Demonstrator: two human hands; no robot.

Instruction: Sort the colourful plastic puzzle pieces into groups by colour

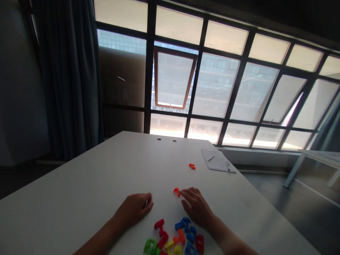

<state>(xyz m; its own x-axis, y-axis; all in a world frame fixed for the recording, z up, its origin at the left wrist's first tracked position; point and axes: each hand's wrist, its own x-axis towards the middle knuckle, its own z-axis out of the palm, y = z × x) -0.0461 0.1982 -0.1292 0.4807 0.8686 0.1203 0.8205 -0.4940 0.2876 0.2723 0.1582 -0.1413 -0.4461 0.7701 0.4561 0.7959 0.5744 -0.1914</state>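
My right hand (197,206) reaches over the white table with its fingers stretched and apart. Its index fingertip is at the edge of a small orange T-shaped piece (176,192) and seems to touch it. On the left, my left hand (138,206) rests on the table, fingers curled in and nothing visible in them. Between my forearms lies a loose cluster of plastic letter-like pieces: a red one (159,224), a blue one (182,224), a green one (150,245), a yellow one (177,250) and an orange one (181,237). The lower frame edge cuts off some of them.
Farther off on the white table (111,170) lies another orange piece (192,166). Paper sheets (217,160) with pens sit by the right edge. Two round dark holes mark the far end. Windows, a dark curtain (69,81) and a second table (321,159) stand beyond.
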